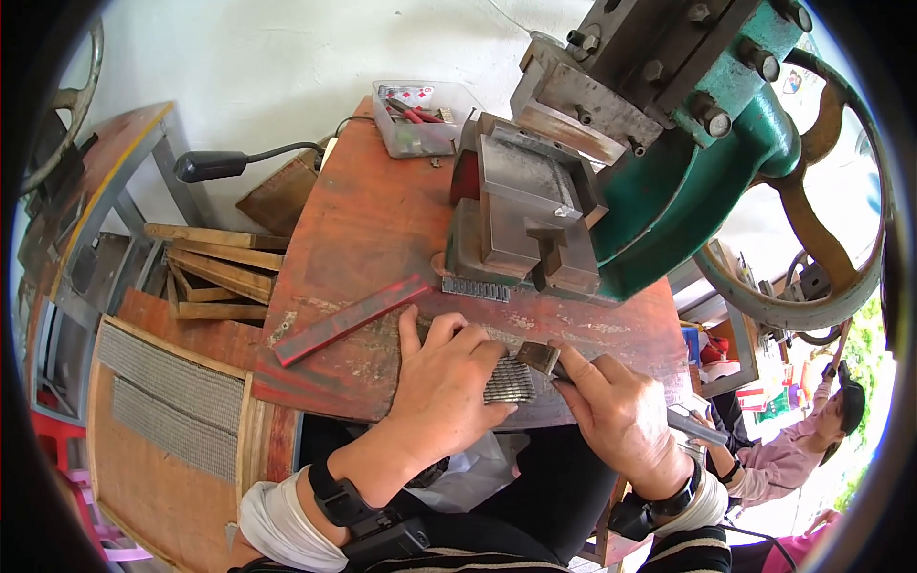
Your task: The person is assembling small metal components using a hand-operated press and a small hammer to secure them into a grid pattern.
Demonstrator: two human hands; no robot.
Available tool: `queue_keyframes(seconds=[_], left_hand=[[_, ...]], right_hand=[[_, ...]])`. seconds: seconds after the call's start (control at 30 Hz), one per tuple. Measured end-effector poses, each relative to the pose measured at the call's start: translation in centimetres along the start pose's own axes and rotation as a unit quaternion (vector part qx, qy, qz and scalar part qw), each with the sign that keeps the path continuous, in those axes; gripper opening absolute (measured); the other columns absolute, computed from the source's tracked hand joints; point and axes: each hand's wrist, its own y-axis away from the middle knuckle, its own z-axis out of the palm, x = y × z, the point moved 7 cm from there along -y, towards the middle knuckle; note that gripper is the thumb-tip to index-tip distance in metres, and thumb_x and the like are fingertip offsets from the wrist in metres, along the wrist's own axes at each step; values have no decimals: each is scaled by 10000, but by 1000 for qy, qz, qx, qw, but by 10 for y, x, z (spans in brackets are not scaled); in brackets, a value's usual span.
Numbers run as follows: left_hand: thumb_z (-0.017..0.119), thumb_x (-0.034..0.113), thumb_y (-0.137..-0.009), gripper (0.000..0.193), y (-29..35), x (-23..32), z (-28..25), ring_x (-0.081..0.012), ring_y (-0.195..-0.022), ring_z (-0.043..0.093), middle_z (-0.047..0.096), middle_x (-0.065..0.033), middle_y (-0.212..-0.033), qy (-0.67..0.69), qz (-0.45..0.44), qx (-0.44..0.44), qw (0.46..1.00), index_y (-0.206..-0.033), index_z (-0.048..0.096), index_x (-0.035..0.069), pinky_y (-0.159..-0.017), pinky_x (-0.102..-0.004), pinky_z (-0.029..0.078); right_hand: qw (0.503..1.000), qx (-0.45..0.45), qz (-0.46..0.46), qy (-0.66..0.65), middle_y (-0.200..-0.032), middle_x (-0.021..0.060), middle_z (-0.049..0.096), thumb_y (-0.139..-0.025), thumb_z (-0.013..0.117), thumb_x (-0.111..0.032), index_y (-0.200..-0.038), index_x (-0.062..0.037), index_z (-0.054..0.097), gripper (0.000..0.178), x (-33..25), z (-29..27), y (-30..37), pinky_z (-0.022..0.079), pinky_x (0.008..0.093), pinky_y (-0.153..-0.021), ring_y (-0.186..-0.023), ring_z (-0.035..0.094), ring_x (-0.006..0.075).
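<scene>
My left hand is closed, fingers and thumb around a ridged block of small grey metal pieces at the table's near edge. My right hand grips a metal hand tool with a flat, brownish, blade-like end. That end lies at the right side of the ridged block, and the tool's grey shaft sticks out past my palm; its exact kind is unclear. Ahead of my left hand lies a red-edged dark bar. A short row of small metal pieces sits in front of the press bed.
A green hand press with a large handwheel stands at the right rear. A clear plastic box holds red-handled pliers. A wooden tray with rows of grey pieces lies left, below wooden strips. Another person is far right.
</scene>
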Motion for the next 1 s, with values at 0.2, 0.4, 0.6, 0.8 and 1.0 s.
queue_keyframes(seconds=[0.2,0.4,0.6,0.8,1.0], left_hand=[[876,322,-598,561,1,-3,3,-284,-1177,459,599,-34,-1097,-6,1,7,1000,-1069,679,89,-1071,-652,221],[838,321,-649,533,3,-4,2,-273,-1186,467,612,-61,-1111,-4,-6,-6,1000,-1090,686,64,-1087,-637,205],[839,322,-646,537,2,-4,1,-269,-1188,468,612,-57,-1114,-9,-12,-12,1000,-1093,685,67,-1086,-634,207],[843,321,-649,532,-1,-1,0,-264,-1168,477,615,-53,-1103,-9,0,-2,1000,-1089,681,69,-1077,-638,214],[869,321,-625,578,0,1,-3,-291,-1148,478,621,-30,-1114,-6,10,-9,1000,-1128,663,124,-1058,-645,234]], right_hand=[[999,30,5,-16,-691,60,526,-776,759,-146,-1273,-132,620,516,-4,-10,-1,497,366,-495,-568,610,248],[998,54,3,-28,-683,62,535,-778,758,-141,-1260,-126,623,500,-4,-22,-4,493,385,-472,-544,603,260],[1000,-2,-5,-5,-684,65,539,-810,739,-178,-1266,-131,608,477,-11,-20,-9,497,389,-468,-531,606,269],[999,-7,22,-24,-709,86,556,-796,753,-131,-1217,-117,641,436,2,-9,-5,498,376,-496,-553,613,280],[993,57,64,-76,-783,104,592,-786,749,-89,-1183,-92,666,406,47,-2,30,511,383,-566,-646,626,303]])
